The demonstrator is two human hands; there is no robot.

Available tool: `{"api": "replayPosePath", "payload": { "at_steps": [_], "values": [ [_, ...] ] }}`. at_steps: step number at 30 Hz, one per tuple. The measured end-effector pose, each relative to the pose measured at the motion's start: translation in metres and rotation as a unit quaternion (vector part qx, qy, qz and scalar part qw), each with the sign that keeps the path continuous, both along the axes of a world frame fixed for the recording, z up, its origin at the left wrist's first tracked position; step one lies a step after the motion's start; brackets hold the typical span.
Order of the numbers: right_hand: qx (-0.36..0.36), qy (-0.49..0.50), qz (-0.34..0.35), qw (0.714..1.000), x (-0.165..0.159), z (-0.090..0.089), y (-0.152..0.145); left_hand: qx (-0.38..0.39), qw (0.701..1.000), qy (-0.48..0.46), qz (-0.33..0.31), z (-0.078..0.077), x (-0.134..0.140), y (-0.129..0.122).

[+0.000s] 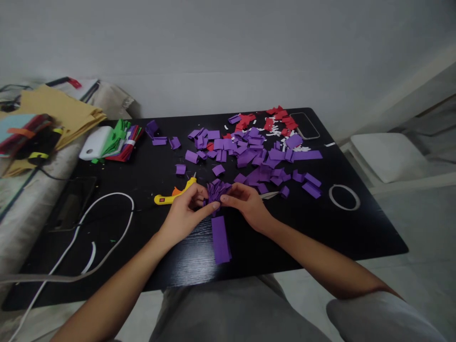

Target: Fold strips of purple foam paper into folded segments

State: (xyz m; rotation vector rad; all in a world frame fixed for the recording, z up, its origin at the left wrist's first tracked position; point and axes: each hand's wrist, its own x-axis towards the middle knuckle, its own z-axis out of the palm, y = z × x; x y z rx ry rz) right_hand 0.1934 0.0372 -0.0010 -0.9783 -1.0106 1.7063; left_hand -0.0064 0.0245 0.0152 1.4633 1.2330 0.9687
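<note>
Both of my hands meet at the middle of a black table around a purple paper cluster made of folded strips. My left hand pinches its left side with thumb and fingers. My right hand grips its right side. A long purple strip hangs down from the cluster onto the table toward me. A yellow and orange glue gun lies just left of my left hand. Scissor tips stick out right of my right hand.
Many folded purple pieces and red pieces lie scattered behind. A phone lies at the far edge, a white tape ring right. Coloured sheets, a white cable and a cloth pile sit left.
</note>
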Motion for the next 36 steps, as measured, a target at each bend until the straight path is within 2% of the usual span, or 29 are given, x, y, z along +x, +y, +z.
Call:
{"api": "replayPosePath", "payload": {
  "at_steps": [5, 11, 18, 25, 30, 36],
  "values": [
    [0.004, -0.025, -0.008, 1.0, 0.0008, 0.0031, 0.0004, -0.017, 1.0, -0.018, -0.002, -0.0009, 0.0022, -0.0014],
    [-0.01, -0.012, -0.009, 1.0, 0.0023, 0.0044, 0.0015, -0.038, 0.997, -0.066, 0.018, 0.0011, 0.0032, 0.001],
    [-0.036, 0.038, -0.021, 0.998, 0.0011, -0.0002, 0.0017, -0.01, 0.998, -0.023, 0.055, 0.0049, 0.0062, -0.0008],
    [-0.046, 0.044, -0.037, 0.997, 0.0013, 0.0033, 0.0022, 0.005, 0.998, 0.03, 0.053, 0.0052, 0.0079, -0.0037],
    [-0.021, 0.022, -0.042, 0.999, 0.0011, 0.0015, 0.0013, 0.002, 0.999, 0.03, 0.032, 0.0059, 0.0094, -0.0052],
    [-0.037, 0.042, -0.042, 0.998, 0.0022, 0.0012, 0.0023, -0.032, 0.998, -0.044, 0.011, 0.0015, 0.0058, -0.0039]
  ]
}}
